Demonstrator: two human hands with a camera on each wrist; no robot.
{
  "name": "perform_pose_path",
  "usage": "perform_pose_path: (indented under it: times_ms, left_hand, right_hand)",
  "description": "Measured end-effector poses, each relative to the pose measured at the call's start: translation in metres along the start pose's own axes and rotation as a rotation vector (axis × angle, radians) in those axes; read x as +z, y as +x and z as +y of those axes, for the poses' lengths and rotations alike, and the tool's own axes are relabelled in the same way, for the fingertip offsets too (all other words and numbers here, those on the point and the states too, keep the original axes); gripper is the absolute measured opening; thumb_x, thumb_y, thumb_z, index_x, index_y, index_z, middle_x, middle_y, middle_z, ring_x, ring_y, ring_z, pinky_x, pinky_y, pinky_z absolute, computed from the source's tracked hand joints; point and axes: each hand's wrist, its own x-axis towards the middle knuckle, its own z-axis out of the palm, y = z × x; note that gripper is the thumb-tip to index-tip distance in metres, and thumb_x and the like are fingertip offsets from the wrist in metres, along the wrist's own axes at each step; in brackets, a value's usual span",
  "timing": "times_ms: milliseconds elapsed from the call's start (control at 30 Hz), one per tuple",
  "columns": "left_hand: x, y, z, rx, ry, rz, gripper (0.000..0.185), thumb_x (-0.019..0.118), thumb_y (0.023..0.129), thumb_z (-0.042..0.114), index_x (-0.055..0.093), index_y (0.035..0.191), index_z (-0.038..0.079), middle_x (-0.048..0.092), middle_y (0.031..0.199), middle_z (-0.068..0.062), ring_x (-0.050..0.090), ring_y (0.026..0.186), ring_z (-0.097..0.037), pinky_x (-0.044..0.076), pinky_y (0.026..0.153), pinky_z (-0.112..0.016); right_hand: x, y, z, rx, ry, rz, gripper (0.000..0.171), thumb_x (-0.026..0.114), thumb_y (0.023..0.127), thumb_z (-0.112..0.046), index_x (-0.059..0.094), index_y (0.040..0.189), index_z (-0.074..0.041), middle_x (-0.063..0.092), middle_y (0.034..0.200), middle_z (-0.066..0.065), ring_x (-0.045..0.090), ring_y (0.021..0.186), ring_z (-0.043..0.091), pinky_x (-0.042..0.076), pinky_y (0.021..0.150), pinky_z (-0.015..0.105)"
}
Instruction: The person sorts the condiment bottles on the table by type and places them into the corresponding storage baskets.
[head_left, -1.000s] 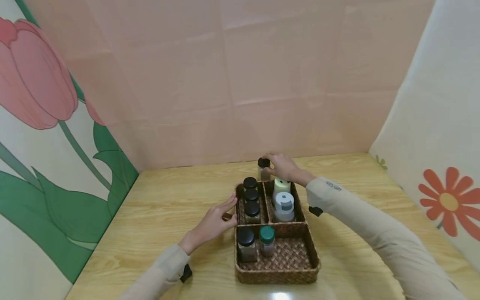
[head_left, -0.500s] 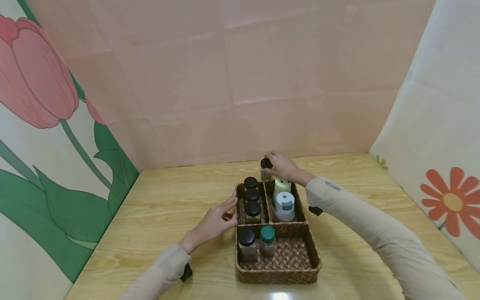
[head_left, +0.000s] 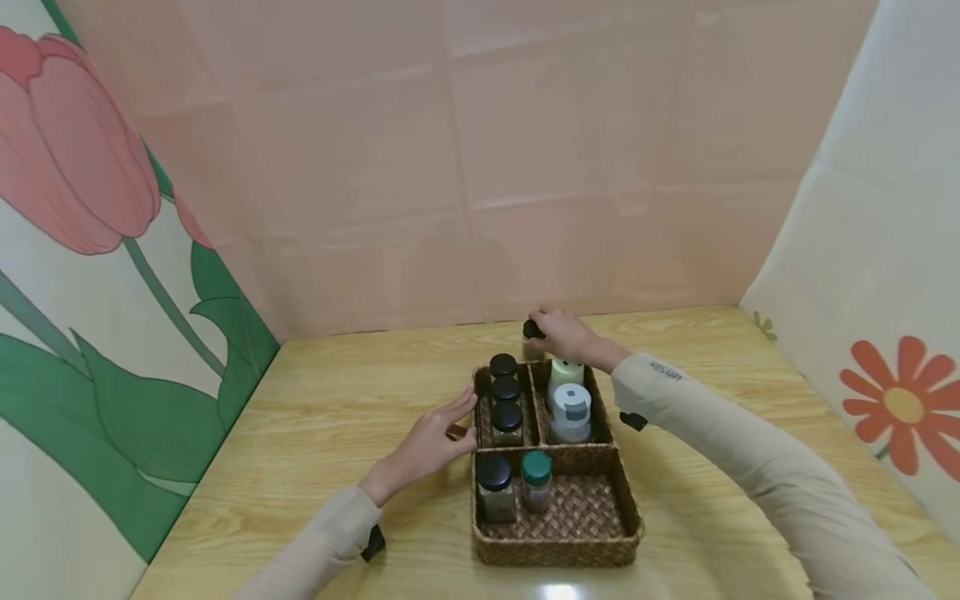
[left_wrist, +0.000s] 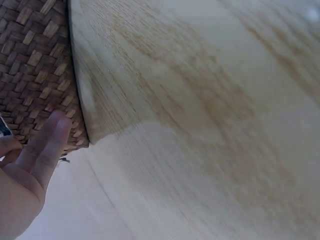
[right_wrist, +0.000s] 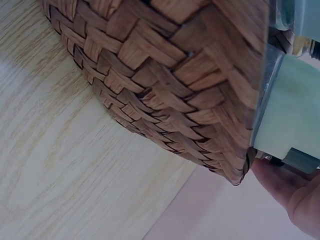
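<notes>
1. Woven basket standing on the wooden table, split into three compartments: two narrow ones at the far end, one wide one at the near end.
2. Right hand just behind the far rim of the basket, fingers curled round a black-capped jar; only the cap and a sliver of glass visible, the rest hidden by the fingers and the rim.
3. Unclear whether that jar stands on the table or is lifted off it.
4. Left hand against the left wall of the basket, fingers straight and spread, holding nothing; from the left wrist, one fingertip lying flat on the weave.
5. Far-left compartment: three black-capped jars in a row, each partly covering the one behind.
6. Far-right compartment: a pale green bottle mostly hidden behind a grey-capped bottle.
7. Near compartment: a black-capped jar beside a green-capped jar, both in its left part.
8. Right wrist view filled by the basket's outer wall; a pale green surface cut off at the right edge, too close to identify; a fingertip just showing at the bottom right.
</notes>
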Motion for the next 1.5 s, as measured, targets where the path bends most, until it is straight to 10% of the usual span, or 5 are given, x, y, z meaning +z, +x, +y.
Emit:
perform_pose_path:
  times_ms: [267, 500, 1067, 1300, 1500]
  left_hand:
    - [0.003, 0.003, -0.003, 0.021, 0.049, -0.003, 0.056, 0.056, 0.099, 0.018, 0.039, 0.150, 0.000, 0.028, 0.158, -0.012, 0.042, 0.042, -0.002, 0.041, 0.042, -0.019]
    - [0.000, 0.001, 0.001, 0.015, 0.015, -0.016, 0.056, 0.054, 0.099, 0.016, 0.037, 0.150, -0.001, 0.026, 0.159, -0.013, 0.068, 0.083, 0.000, 0.052, 0.052, -0.020]
    - [-0.001, 0.001, -0.005, 0.028, 0.036, 0.000, 0.056, 0.055, 0.099, 0.016, 0.039, 0.149, -0.002, 0.029, 0.158, -0.015, 0.068, 0.085, -0.002, 0.053, 0.055, -0.019]
    - [0.001, 0.000, -0.008, 0.045, 0.066, 0.016, 0.056, 0.055, 0.099, 0.016, 0.038, 0.149, -0.003, 0.030, 0.156, -0.018, 0.057, 0.054, 0.001, 0.046, 0.047, -0.018]
    - [0.003, -0.002, -0.009, 0.019, 0.014, 0.010, 0.056, 0.055, 0.099, 0.015, 0.038, 0.150, 0.000, 0.028, 0.158, -0.015, 0.069, 0.087, -0.004, 0.055, 0.070, -0.018]
  right_hand:
    - [-0.002, -0.005, 0.003, -0.019, 0.028, 0.008, 0.044, 0.069, 0.094, -0.016, 0.055, 0.127, 0.010, 0.057, 0.119, 0.027, 0.063, 0.092, 0.035, 0.054, 0.073, 0.046]
    - [-0.009, -0.006, 0.008, -0.048, 0.049, 0.061, 0.044, 0.067, 0.096, -0.017, 0.054, 0.129, 0.009, 0.057, 0.120, 0.026, 0.063, 0.087, 0.032, 0.054, 0.069, 0.043]
    - [-0.031, -0.015, -0.008, -0.077, 0.099, 0.355, 0.046, 0.061, 0.097, -0.014, 0.050, 0.134, 0.011, 0.054, 0.125, 0.030, 0.063, 0.085, 0.036, 0.054, 0.069, 0.048]
    - [-0.046, -0.025, -0.014, -0.108, 0.078, 0.447, 0.048, 0.065, 0.095, -0.014, 0.051, 0.134, 0.009, 0.056, 0.128, 0.028, 0.064, 0.092, 0.038, 0.054, 0.073, 0.050]
    - [-0.060, -0.038, -0.023, -0.142, 0.092, 0.460, 0.048, 0.068, 0.093, -0.014, 0.053, 0.133, 0.009, 0.057, 0.126, 0.027, 0.062, 0.100, 0.039, 0.053, 0.078, 0.053]
